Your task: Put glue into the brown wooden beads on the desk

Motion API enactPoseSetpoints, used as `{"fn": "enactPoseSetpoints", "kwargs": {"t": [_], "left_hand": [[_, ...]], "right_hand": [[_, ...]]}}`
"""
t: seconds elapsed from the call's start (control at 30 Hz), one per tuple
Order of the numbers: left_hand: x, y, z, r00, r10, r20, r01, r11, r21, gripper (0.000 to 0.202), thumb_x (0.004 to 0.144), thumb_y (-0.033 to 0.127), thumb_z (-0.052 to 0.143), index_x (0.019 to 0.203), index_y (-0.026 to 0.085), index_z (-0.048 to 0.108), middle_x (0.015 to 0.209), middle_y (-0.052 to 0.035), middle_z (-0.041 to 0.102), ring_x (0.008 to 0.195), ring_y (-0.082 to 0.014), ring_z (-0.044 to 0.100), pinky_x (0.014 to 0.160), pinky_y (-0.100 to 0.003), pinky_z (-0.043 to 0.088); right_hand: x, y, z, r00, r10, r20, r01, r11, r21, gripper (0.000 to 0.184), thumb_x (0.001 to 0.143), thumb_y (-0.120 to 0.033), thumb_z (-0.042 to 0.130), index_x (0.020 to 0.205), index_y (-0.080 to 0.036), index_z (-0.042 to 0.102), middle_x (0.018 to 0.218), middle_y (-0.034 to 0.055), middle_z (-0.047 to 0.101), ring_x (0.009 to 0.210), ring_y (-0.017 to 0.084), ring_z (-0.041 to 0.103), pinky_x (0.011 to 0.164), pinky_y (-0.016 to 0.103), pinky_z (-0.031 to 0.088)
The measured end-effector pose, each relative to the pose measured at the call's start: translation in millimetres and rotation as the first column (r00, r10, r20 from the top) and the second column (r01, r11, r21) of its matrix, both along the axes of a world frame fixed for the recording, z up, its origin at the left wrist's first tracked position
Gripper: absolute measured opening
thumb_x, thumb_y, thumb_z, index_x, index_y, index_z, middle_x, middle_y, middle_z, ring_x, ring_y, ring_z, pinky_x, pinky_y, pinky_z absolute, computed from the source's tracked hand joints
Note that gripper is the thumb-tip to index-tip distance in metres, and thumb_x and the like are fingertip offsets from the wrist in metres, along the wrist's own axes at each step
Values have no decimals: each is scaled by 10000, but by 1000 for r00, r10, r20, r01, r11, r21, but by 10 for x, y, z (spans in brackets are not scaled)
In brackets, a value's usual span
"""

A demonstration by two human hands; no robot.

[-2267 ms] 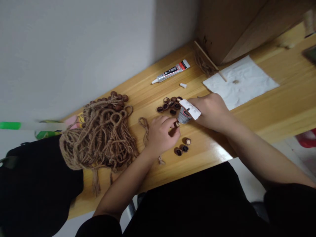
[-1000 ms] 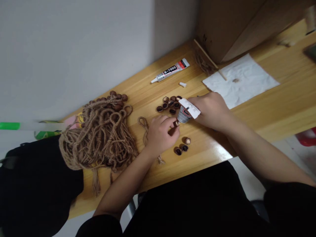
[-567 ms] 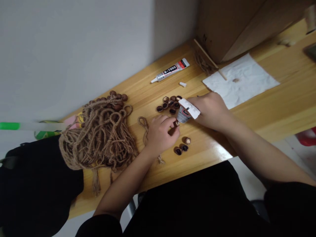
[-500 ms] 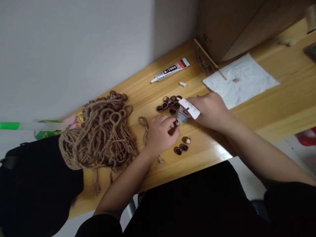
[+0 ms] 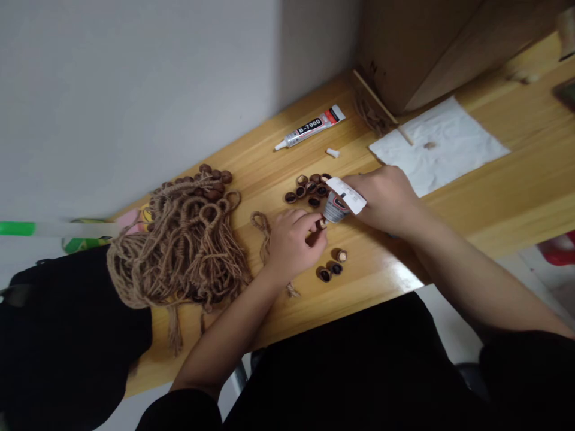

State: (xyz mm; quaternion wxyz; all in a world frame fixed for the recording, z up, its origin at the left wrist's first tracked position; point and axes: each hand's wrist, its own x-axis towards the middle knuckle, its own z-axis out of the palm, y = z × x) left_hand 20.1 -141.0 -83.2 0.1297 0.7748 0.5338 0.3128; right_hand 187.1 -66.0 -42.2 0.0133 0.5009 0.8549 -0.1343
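Currently, left hand (image 5: 296,246) pinches shell (image 5: 322,224) between thumb and fingers. Right hand (image 5: 381,200) grips tube (image 5: 336,208), lower end right at shell; contact unclear. Shell cluster (image 5: 311,188) just beyond left hand, three shells (image 5: 336,269) just nearer person. Rope pile (image 5: 193,239) left of left hand; paper (image 5: 449,149) beyond right hand.

slvr tube (image 5: 336,209), tilted, nr brn nutshell (image 5: 321,224)

From a head-worn camera, we look forward and down on the left hand (image 5: 294,246) and right hand (image 5: 381,196), near enough to take in both forearms (image 5: 471,272), with the table (image 5: 372,257) aslant beneath the hands and a wall (image 5: 157,90) beyond the left.
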Motion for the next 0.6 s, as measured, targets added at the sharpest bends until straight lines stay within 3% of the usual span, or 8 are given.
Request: {"fn": "enactPoseSetpoints", "kwargs": {"t": [0.6], "left_hand": [[-17, -5, 1, 999, -9, 35, 10, 1000, -20, 125, 797, 158, 591, 912, 158, 641, 838, -55, 603, 806, -187, 573, 742, -338, 483]], "right_hand": [[-3, -4, 1, 1000, -3, -5, 3, 1000, 1, 224, 776, -291, 460, 810, -168, 645, 722, 72, 641, 620, 164, 520, 560, 277, 216]]}}
